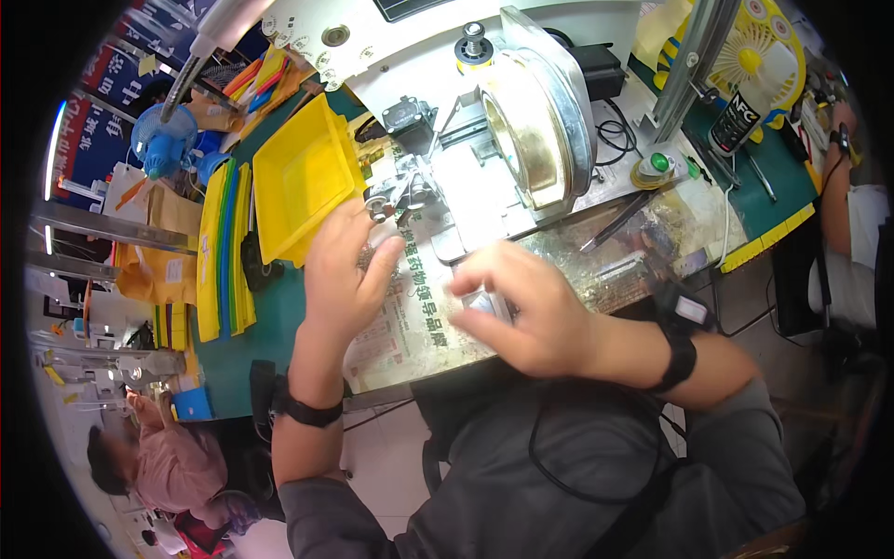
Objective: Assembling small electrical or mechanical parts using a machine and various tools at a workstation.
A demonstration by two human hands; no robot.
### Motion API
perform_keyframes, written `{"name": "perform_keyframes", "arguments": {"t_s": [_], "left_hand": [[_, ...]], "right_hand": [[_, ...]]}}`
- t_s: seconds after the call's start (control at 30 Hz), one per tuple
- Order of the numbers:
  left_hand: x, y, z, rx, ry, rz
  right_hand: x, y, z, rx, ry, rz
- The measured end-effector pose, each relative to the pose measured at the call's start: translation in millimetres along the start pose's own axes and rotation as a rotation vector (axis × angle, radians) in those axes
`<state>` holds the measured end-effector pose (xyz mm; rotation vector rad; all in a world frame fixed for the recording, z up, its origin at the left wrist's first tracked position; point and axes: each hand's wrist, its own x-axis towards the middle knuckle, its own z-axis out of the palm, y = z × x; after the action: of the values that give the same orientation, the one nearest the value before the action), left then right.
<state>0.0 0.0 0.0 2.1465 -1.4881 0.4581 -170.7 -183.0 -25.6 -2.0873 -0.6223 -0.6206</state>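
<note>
My left hand (343, 272) is at the near left of a small metal clamp fixture (406, 189) on a white machine. Its fingers are curled, the thumb reaching toward them. Something small and pale shows between, too blurred to name. My right hand (535, 312) is bent in front of the machine's bright plate (480, 191). Its fingers and thumb curl around a small shiny pale piece (485, 304), whose kind I cannot make out. Behind the plate stands a round gold-coloured wheel (533, 140) with a clear curved guard (570, 102).
A yellow plastic bin (303, 182) sits left of the machine, beside upright coloured folders (220, 252). On the right are a black bottle (736, 121), a green button (659, 162), a metal post (700, 65) and a yellow fan (752, 61). Other people sit at both sides.
</note>
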Motion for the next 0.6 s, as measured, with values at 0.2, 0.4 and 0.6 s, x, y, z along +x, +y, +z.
{"name": "perform_keyframes", "arguments": {"t_s": [0.2, 0.4, 0.6], "left_hand": [[0.0, -6.6, 39.6, -0.106, 0.012, -0.055], [1.3, -8.6, 44.1, -0.112, 0.182, 0.028], [-6.6, -12.5, 47.8, -0.165, 0.094, -0.037]], "right_hand": [[61.0, 27.6, 32.2, 0.760, 0.750, 0.542], [67.0, 35.0, 33.7, 0.485, 0.795, 0.509], [69.7, 34.9, 37.9, 0.528, 0.797, 0.483]]}}
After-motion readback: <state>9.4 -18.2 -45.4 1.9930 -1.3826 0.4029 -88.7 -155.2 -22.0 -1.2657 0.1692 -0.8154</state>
